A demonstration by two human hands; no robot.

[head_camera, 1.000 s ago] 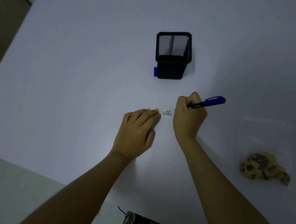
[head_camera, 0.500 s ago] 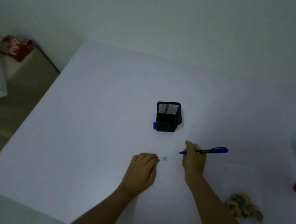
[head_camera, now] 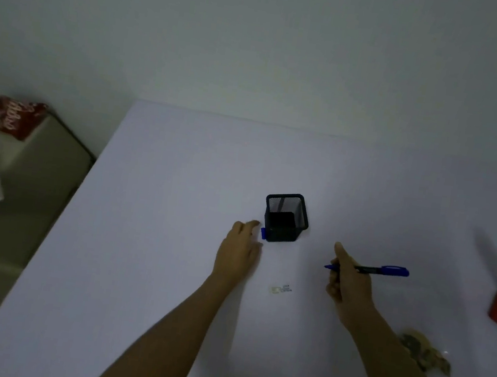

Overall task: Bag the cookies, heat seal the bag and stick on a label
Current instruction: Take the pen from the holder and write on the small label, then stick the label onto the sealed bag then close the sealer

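White table (head_camera: 152,239) sitting against a plain wall, dim light. Left hand (head_camera: 238,255) lying flat, fingers loose, empty — beside the mesh pen cup (head_camera: 286,218). Right hand (head_camera: 349,280) gripping the blue marker (head_camera: 383,270). Label (head_camera: 280,288) lying between the hands; bagged cookies (head_camera: 424,354) sitting near the right forearm.

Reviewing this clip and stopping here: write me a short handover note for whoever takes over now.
Left hand: empty, open, reaching toward the blue cap beside the mesh pen holder.
Right hand: holds the uncapped blue marker.
Label: written on, lying loose on the table between the hands.
Bagged cookies: at right; seal not discernible.
Left: cap the marker, stick label on the bag.
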